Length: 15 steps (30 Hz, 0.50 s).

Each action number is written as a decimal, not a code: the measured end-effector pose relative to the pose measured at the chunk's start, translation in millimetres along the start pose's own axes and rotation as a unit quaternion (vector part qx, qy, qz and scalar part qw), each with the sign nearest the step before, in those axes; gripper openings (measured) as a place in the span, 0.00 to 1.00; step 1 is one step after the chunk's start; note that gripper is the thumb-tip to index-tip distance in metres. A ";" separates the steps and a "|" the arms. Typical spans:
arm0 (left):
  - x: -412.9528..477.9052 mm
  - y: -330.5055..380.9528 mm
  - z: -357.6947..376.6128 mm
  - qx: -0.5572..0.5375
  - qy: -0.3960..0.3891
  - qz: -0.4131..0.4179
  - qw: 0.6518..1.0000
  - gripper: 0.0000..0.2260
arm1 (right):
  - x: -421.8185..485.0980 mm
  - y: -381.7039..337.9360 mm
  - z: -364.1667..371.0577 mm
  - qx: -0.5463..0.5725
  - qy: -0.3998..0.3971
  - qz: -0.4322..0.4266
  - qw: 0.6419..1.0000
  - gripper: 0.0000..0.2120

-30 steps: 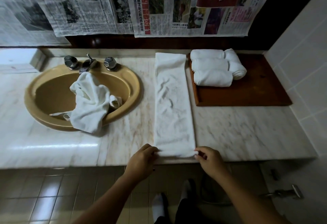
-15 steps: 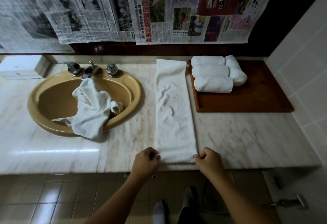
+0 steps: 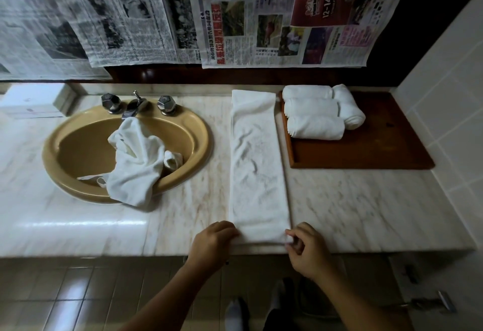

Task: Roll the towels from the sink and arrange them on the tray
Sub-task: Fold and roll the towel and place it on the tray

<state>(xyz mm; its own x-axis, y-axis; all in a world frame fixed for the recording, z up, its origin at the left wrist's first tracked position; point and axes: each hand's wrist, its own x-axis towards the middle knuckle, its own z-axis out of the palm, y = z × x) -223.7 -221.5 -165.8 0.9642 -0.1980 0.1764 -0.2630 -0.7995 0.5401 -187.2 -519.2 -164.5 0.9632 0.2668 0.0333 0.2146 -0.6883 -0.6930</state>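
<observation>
Two hands, left and right, pinch the folded towel's near corners.

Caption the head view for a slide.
Left hand and right hand grip a folded towel beside a tray of rolled towels.

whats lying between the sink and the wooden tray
In the head view, a long folded towel lies flat on the marble counter between sink and tray.
</observation>
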 end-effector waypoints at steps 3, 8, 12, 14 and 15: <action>-7.4 -3.7 -1.0 0.019 -0.049 0.018 0.998 0.14 | -3.0 3.6 -0.2 -0.007 -0.020 0.011 1.000 0.17; -8.2 2.2 0.4 -0.015 -0.063 -0.014 0.998 0.14 | 3.2 7.4 3.2 -0.010 -0.011 0.041 0.999 0.15; -9.5 8.6 2.7 -0.078 -0.039 -0.094 0.992 0.12 | 5.2 7.4 0.1 0.011 -0.018 0.059 0.998 0.12; -8.5 9.6 3.9 -0.098 -0.038 -0.102 0.989 0.10 | 6.2 8.7 -0.7 0.025 -0.025 0.085 0.996 0.10; -7.1 9.2 4.3 -0.109 -0.039 -0.104 0.988 0.10 | 7.0 8.7 -0.7 0.029 -0.028 0.099 0.994 0.08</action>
<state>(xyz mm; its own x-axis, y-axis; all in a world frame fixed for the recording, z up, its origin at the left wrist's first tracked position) -232.9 -229.8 -165.6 0.9957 -0.0917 -0.0158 -0.0519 -0.6882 0.7237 -178.5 -523.8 -169.8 0.9747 0.1679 -0.1472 0.0101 -0.6916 -0.7222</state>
